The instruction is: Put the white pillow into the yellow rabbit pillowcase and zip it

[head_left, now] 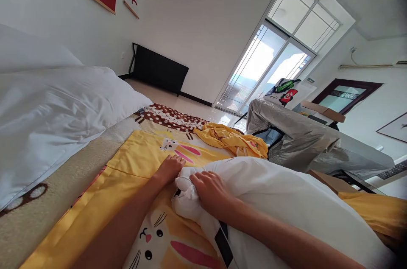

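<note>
A white pillow (286,201) lies across a yellow pillowcase (127,180) printed with white rabbits, spread flat on the bed. My right hand (211,192) is closed, gripping the bunched corner of the white pillow at its left end. My left hand (168,169) lies flat on the yellow pillowcase just left of that corner, fingers stretched out and touching the fabric. A black tag (222,243) shows on the pillow near my right forearm.
A big white duvet (54,120) fills the left of the bed. A crumpled yellow cloth (232,139) and a brown polka-dot fabric (168,117) lie farther off. A table draped in grey plastic (305,141) stands right, before a glass door (263,69).
</note>
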Available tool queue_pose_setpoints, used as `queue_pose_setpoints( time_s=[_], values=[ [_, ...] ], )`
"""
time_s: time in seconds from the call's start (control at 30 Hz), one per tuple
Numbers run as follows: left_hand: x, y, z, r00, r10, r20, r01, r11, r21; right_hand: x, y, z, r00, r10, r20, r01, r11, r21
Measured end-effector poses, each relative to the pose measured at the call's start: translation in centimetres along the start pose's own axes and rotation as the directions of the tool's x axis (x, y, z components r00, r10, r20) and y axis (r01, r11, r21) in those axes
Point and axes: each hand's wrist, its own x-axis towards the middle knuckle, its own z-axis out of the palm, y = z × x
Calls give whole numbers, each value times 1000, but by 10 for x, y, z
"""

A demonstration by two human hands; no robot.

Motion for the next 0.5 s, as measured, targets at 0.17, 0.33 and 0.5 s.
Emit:
queue_pose_setpoints(
  time_s=[0.17, 0.33, 0.5],
  values=[
    [-2, 0, -5, 989, -31, -146, 30, 1000, -7, -12, -25, 8, 997, -52, -56, 48, 996, -74],
    [-5, 1, -12, 968, -108, -229, 74, 986, -150, -19, -42, 12, 995, -95, -39, 90, 989, -118],
    [-3, 2, -23, 933, -237, -270, 99, 892, -442, -14, -39, 2, 998, -56, 29, 56, 998, -12]
  ],
)
